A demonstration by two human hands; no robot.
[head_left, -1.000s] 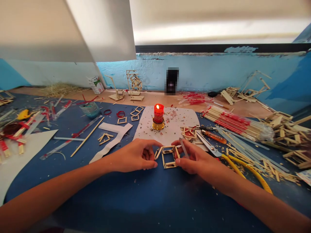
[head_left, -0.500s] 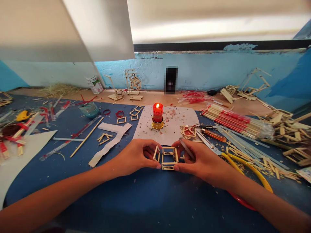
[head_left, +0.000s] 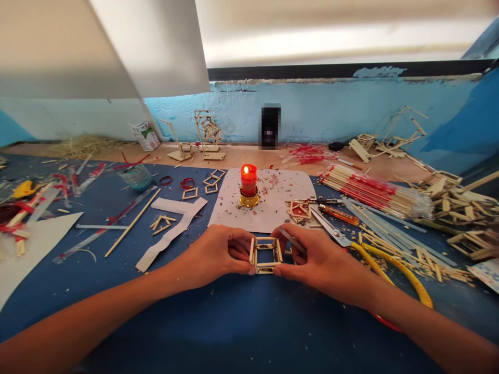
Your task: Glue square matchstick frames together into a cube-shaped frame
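A small open box frame of wooden sticks (head_left: 266, 265) is between my hands, just above or on the blue tabletop. My left hand (head_left: 220, 252) pinches a flat square stick panel (head_left: 252, 253) against the frame's left side. On the other side, my right hand (head_left: 315, 254) grips the frame between thumb and fingers. A thin, pale translucent strip (head_left: 292, 239) also lies across the right hand's fingers. My fingertips partly hide both sides of the frame. Behind the hands, a lit red candle (head_left: 248, 180) stands in a gold holder (head_left: 249, 199).
White paper (head_left: 290, 182) with scattered scraps lies under the candle. At right are yellow-handled scissors (head_left: 405, 261), an orange cutter (head_left: 339, 214) and bundled sticks (head_left: 370, 191). Left are a paper strip (head_left: 171, 236), a long stick (head_left: 132, 223) and a glass jar (head_left: 138, 176).
My left hand has brought the square panel rightward, from slightly apart and tilted to up against the box frame. The whole view has shifted slightly. My right hand keeps its grip.
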